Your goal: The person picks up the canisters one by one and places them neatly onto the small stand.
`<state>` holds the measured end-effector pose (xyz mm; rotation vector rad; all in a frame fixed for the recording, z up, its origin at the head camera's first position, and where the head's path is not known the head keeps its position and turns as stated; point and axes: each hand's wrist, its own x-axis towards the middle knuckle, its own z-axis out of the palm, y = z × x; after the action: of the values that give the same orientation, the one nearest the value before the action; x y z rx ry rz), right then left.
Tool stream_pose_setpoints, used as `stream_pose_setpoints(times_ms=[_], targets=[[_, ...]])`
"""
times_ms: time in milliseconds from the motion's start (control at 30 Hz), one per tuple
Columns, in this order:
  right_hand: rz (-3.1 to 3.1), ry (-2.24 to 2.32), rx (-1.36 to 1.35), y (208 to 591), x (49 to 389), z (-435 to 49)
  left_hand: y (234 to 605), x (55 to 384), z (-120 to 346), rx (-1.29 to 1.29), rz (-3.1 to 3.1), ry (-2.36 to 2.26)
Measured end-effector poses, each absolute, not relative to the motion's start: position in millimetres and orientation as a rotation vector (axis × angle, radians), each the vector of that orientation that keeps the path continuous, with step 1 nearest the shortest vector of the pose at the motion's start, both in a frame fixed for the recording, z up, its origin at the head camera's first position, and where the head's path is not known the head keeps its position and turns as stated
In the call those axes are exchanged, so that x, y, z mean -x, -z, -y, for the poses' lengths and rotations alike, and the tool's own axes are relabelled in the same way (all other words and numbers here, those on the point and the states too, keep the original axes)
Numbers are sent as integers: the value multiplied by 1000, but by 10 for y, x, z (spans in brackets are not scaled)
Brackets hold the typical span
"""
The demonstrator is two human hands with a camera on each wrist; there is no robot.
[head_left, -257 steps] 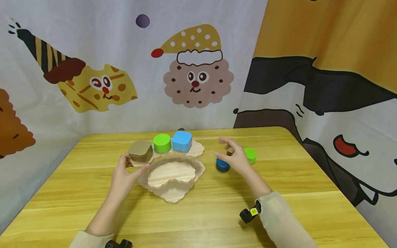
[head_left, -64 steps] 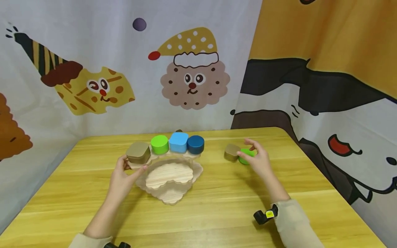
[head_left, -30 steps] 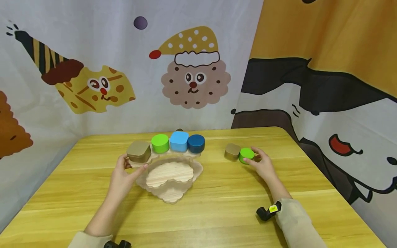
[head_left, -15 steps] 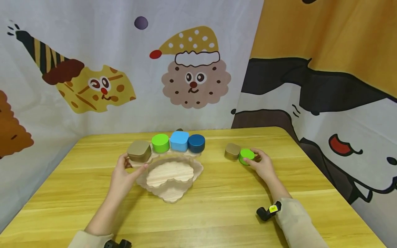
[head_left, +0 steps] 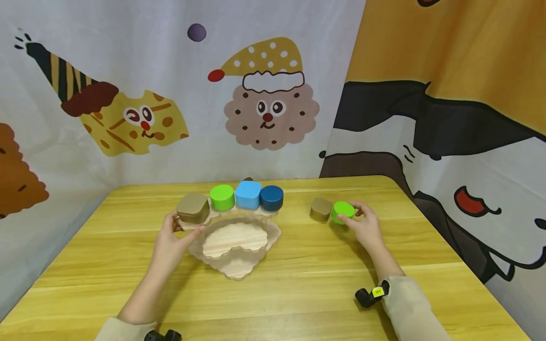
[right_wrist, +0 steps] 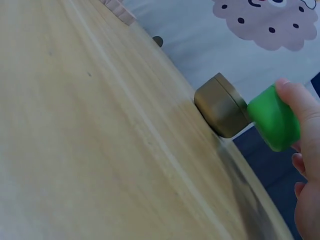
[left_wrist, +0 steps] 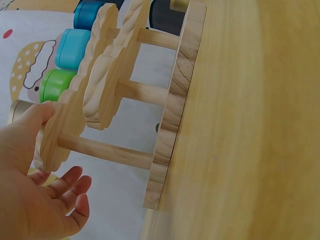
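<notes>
My left hand (head_left: 168, 246) pinches the left end of the top tier of a tiered wooden stand (head_left: 233, 239), thumb above and forefinger below in the left wrist view. Along that tier sit a brown square tin (head_left: 193, 207), a green round tin (head_left: 222, 196), a light blue square tin (head_left: 248, 194) and a dark blue round tin (head_left: 271, 197). My right hand (head_left: 368, 229) holds a second green tin (right_wrist: 272, 120) between thumb and fingers, just off the tabletop. Close to its left stands another brown tin (right_wrist: 219, 106) on the table.
Wooden posts (left_wrist: 107, 150) join the stand's tiers to its thick base (left_wrist: 175, 100). The lower tiers bear no tins. A wood-grain table (head_left: 290, 293) lies underneath, and a printed curtain (head_left: 170, 57) hangs behind its far edge.
The dark blue tin has gone from the table to the stand's top tier. My right hand has taken the second green tin and raised it slightly. My left hand keeps its place.
</notes>
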<state>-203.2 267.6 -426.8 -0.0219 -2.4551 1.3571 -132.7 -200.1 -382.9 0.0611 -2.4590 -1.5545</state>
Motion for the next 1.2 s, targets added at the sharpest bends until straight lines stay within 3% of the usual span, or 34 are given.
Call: stream_pose_setpoints(times_ms=[1200], targets=[[2192,-1425,-317,3371,1581,-1871,3841,1339,2011,-69,2468,1545]])
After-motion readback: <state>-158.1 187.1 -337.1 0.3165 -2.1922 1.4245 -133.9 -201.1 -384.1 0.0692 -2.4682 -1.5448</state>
